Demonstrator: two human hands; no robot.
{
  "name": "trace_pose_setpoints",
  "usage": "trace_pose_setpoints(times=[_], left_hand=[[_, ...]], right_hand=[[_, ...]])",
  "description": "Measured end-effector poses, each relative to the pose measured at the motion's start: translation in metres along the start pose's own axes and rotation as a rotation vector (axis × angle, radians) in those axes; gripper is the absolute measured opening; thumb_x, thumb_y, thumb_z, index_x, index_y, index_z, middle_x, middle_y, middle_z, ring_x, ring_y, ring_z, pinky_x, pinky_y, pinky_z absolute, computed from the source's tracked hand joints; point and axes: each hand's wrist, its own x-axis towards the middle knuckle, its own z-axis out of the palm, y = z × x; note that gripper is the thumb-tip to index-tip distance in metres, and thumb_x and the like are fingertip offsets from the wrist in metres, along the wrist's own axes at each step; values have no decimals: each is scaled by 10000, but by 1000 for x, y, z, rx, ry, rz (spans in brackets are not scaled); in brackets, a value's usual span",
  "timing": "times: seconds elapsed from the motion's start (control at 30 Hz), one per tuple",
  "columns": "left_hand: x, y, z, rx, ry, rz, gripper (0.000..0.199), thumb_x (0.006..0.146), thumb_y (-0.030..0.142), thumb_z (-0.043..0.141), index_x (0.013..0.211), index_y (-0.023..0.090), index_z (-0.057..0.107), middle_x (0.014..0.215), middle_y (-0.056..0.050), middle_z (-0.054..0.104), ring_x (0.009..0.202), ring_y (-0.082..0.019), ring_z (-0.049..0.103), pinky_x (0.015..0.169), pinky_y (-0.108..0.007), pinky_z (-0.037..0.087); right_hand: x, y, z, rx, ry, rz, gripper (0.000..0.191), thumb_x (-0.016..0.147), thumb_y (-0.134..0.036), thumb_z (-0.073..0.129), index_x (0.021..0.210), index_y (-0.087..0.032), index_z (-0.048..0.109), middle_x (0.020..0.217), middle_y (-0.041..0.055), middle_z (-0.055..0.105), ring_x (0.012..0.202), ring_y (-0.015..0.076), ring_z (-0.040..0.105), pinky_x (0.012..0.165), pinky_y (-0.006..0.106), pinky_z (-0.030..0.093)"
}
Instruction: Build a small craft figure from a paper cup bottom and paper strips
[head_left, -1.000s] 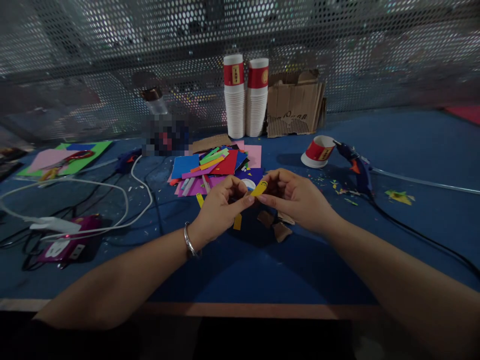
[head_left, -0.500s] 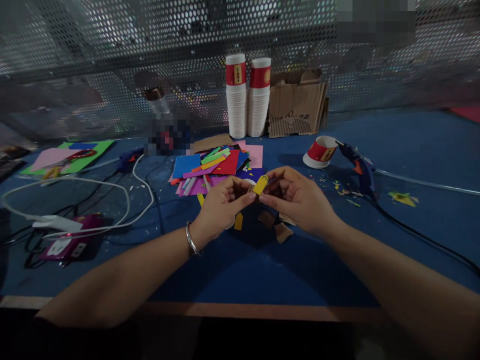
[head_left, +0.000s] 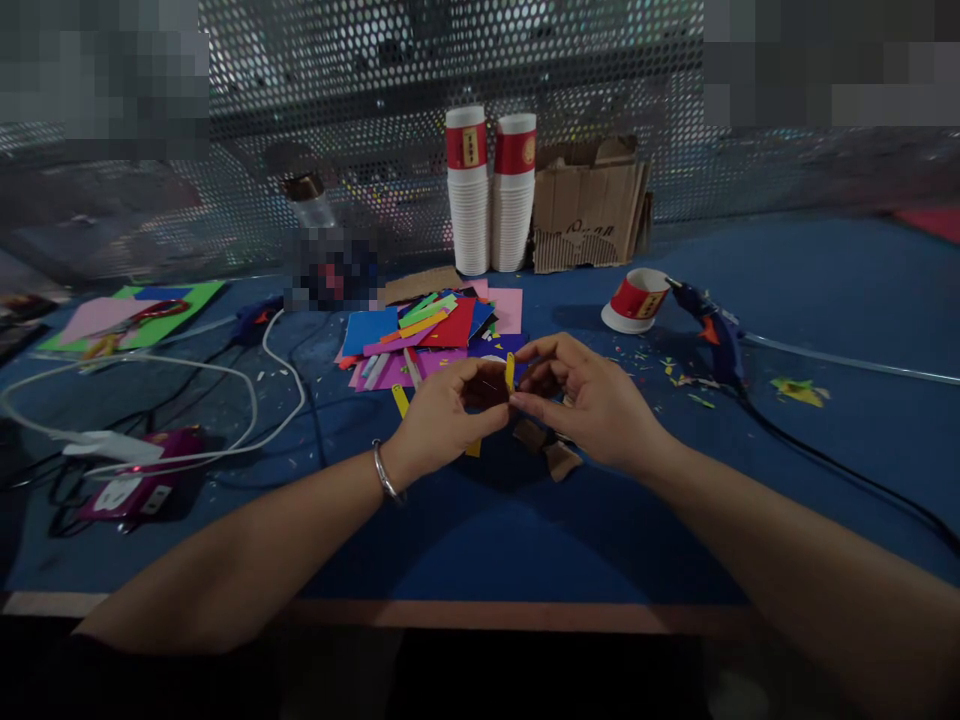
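Observation:
Between my fingertips, in front of my chest, stands a small yellow paper piece [head_left: 510, 371] with dark marks drawn on it, seen nearly edge-on. My left hand [head_left: 441, 412], with a silver bracelet on its wrist, is closed at its lower left side. My right hand [head_left: 596, 400] pinches it from the right with thumb and fingers. Behind the left fingers a white curved rim [head_left: 493, 359] shows; the rest is hidden. Another yellow strip [head_left: 400, 400] pokes out left of my left hand, and a further yellow piece [head_left: 473, 449] lies below it.
Coloured paper sheets and strips [head_left: 442, 328] are piled beyond my hands. Torn cardboard bits [head_left: 561, 461] lie below. A red-and-white paper cup [head_left: 637, 299] and a glue gun [head_left: 716, 335] are at right. Cup stacks [head_left: 469, 220], cardboard [head_left: 585, 215] and a cabled purple box [head_left: 146, 480] stand around.
The yellow paper piece has turned from showing its marked face to nearly edge-on and upright. My fingers have shifted slightly around it. The whole view has moved a little.

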Motion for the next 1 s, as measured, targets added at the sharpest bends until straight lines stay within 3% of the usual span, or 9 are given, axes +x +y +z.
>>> trace_pose_setpoints(times=[0.2,0.33,0.57,0.73,0.83,1.0], left_hand=[[1,1,-2,-105,4,23,343,702,187,793,1027,173,685,963,-32,714,888,-165,668,879,-327,542],[2,-2,-4,-278,-12,4,414,714,226,854,1100,179,715,915,-17,687,878,-153,644,878,-318,512],[1,2,-6,-366,-46,-55,464,711,185,901,1133,175,708,971,-35,722,908,-150,681,906,-326,515],[1,2,-8,-337,6,-139,508,695,205,918,1135,170,667,998,-52,739,926,-169,707,920,-350,536],[3,-1,-10,-270,70,-114,516,671,239,933,1117,187,678,1021,-37,720,907,-154,680,894,-336,537],[5,-4,-11,-182,98,-70,502,682,278,923,1112,196,677,1000,-24,689,889,-145,645,857,-312,521]], right_hand=[[1,1,0,-63,6,-56,213,905,-288,700,1098,-221,636,991,35,705,816,160,662,768,330,547],[1,0,-4,-145,34,-82,174,923,-291,673,1083,-224,656,985,36,723,835,167,676,777,327,550],[8,0,-42,-494,120,-119,90,896,-274,657,951,-207,682,893,54,734,779,193,679,724,334,528],[12,18,-102,-659,353,156,94,863,-253,730,926,-186,710,877,63,752,764,174,676,770,321,501],[11,34,-142,-807,440,408,83,868,-249,761,924,-199,728,843,53,742,750,172,649,754,323,463],[8,56,-184,-1070,331,729,228,839,-397,820,774,-220,691,794,63,712,682,195,542,675,355,399]])
